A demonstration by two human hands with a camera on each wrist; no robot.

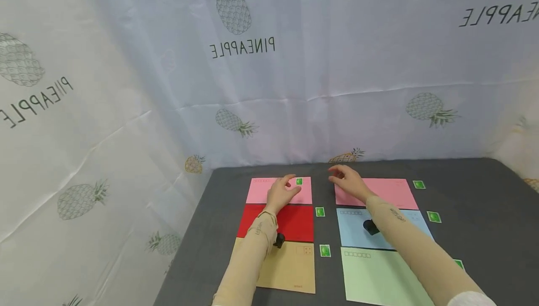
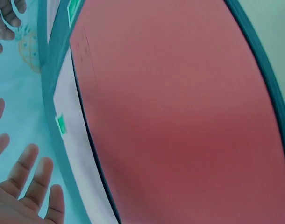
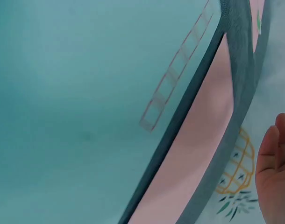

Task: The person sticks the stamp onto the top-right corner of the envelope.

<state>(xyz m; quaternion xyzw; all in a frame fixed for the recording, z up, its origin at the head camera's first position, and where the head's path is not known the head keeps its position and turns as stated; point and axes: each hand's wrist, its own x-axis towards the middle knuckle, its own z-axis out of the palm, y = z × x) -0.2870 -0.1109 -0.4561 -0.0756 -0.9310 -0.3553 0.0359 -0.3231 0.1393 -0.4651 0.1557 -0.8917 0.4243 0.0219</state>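
My left hand [image 1: 281, 194] is over the left pink envelope [image 1: 258, 195], thumb and fingers apart with nothing between them. A green stamp [image 1: 299, 181] lies on that envelope's upper right corner, close to the fingertips. In the left wrist view the left hand [image 2: 28, 191] shows spread fingers. My right hand [image 1: 348, 182] hovers by the upper left corner of the right pink envelope [image 1: 391, 193], fingers loosely bent and holding nothing visible. The right wrist view shows only part of the right hand [image 3: 275, 172] at its edge.
Below lie a red envelope [image 1: 296, 224] and a tan envelope [image 1: 290, 268] on the left, a blue envelope [image 1: 351, 231] and a green envelope [image 1: 379, 273] on the right. Loose stamps lie between the columns [image 1: 320, 212] and at right [image 1: 433, 217]. A pineapple-print curtain [image 1: 337, 62] hangs behind the grey table [image 1: 471, 193].
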